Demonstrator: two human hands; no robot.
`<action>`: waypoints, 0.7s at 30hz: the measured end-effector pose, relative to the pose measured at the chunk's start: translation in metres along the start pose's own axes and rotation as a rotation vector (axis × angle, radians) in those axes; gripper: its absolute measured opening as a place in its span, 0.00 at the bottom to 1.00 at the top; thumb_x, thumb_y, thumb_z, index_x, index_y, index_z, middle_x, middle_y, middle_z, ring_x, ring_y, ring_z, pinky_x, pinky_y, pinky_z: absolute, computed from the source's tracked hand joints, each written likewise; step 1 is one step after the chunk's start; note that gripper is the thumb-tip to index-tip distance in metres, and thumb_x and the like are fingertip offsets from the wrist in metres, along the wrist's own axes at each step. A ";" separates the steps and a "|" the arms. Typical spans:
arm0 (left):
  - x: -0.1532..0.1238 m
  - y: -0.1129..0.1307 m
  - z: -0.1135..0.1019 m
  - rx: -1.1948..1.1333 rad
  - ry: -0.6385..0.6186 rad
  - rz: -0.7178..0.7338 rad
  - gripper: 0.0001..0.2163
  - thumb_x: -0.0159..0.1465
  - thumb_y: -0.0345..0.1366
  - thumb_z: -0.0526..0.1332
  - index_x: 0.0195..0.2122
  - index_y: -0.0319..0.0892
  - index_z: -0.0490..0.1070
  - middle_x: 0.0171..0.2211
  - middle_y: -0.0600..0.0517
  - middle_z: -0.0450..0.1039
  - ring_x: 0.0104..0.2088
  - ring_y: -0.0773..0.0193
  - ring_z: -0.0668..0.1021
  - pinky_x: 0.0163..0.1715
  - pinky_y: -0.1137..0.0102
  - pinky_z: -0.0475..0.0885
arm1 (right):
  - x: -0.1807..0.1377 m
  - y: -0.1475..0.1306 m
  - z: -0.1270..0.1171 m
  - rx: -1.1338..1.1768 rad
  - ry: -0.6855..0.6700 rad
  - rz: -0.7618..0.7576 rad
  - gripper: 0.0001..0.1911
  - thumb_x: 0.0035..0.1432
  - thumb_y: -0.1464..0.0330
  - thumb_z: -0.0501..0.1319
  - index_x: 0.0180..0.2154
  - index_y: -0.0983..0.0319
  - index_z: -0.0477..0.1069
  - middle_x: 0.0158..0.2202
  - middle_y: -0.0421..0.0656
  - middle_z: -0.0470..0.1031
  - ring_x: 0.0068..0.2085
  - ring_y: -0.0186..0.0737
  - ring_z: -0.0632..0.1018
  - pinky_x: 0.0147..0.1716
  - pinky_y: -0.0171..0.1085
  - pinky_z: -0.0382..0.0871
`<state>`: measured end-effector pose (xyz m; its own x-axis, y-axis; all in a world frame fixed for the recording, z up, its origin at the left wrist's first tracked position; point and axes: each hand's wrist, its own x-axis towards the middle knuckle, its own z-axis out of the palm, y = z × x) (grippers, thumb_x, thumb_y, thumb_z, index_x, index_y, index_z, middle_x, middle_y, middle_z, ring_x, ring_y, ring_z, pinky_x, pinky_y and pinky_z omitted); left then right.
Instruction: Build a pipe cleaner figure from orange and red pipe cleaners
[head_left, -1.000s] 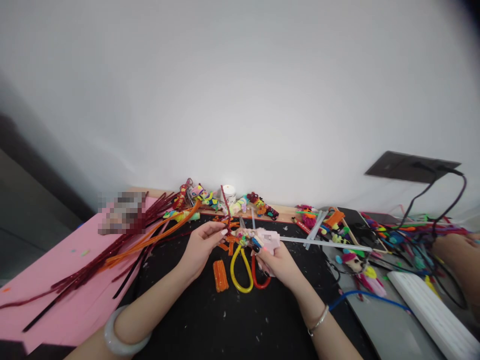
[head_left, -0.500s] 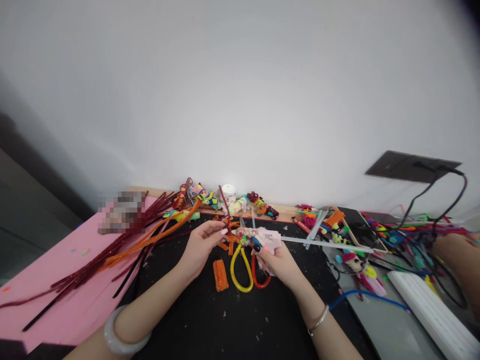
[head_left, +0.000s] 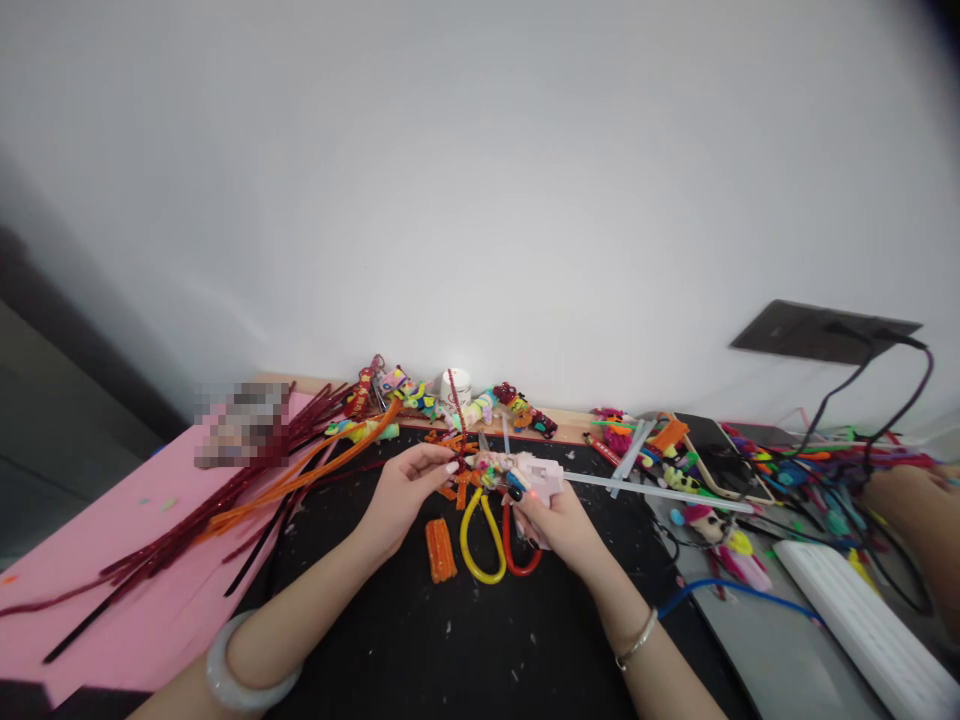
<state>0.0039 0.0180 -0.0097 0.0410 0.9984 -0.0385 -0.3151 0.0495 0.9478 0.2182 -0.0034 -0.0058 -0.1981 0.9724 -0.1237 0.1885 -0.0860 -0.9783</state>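
My right hand (head_left: pixel 556 522) is wrapped round a pale pink hot glue gun (head_left: pixel 541 474) with colourful decorations on its body. A long clear glue stick (head_left: pixel 652 487) runs out of its back end to the right. The gun's nozzle points left at the fingertips of my left hand (head_left: pixel 409 490). Those fingers are closed in a pinch on a dark red pipe cleaner (head_left: pixel 456 400), which stands upright above them. Just below the hands lie scissors with one yellow handle loop (head_left: pixel 480 545) and one red. An orange bundle of pipe cleaner (head_left: pixel 441 550) rests on the black mat (head_left: pixel 390 640).
Red and orange pipe cleaners (head_left: pixel 217 500) spread over the pink surface (head_left: pixel 82 610) at left. Small colourful figures and a white cup (head_left: pixel 456 385) line the wall. At right are a phone (head_left: pixel 720 458), cables, a white power strip (head_left: pixel 862 625) and another person's hand (head_left: pixel 904 505).
The upright end of the red pipe cleaner has swung slightly to the right. My hands stay nearly in place, with the glue gun still beside the left fingertips.
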 end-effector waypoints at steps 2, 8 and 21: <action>0.000 0.000 0.000 0.019 -0.001 0.008 0.11 0.50 0.38 0.73 0.32 0.40 0.78 0.30 0.52 0.79 0.31 0.65 0.78 0.36 0.71 0.74 | 0.001 0.002 -0.001 0.006 0.001 -0.006 0.14 0.51 0.57 0.62 0.29 0.60 0.66 0.15 0.33 0.65 0.14 0.28 0.61 0.12 0.29 0.50; 0.000 0.001 0.001 0.038 0.011 0.010 0.12 0.48 0.38 0.74 0.31 0.40 0.78 0.29 0.52 0.79 0.30 0.64 0.78 0.35 0.70 0.74 | 0.000 0.003 -0.001 0.010 -0.007 -0.019 0.14 0.52 0.56 0.61 0.30 0.61 0.68 0.15 0.34 0.66 0.14 0.28 0.62 0.12 0.29 0.51; -0.001 0.001 0.001 0.040 -0.002 0.002 0.11 0.49 0.38 0.74 0.31 0.41 0.79 0.29 0.52 0.79 0.30 0.64 0.78 0.35 0.70 0.74 | 0.000 0.005 -0.001 0.014 -0.001 -0.023 0.13 0.53 0.58 0.62 0.34 0.62 0.70 0.15 0.34 0.67 0.14 0.28 0.62 0.12 0.28 0.53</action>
<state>0.0047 0.0171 -0.0079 0.0420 0.9985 -0.0361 -0.2769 0.0463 0.9598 0.2200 -0.0031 -0.0106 -0.2033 0.9739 -0.1013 0.1706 -0.0666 -0.9831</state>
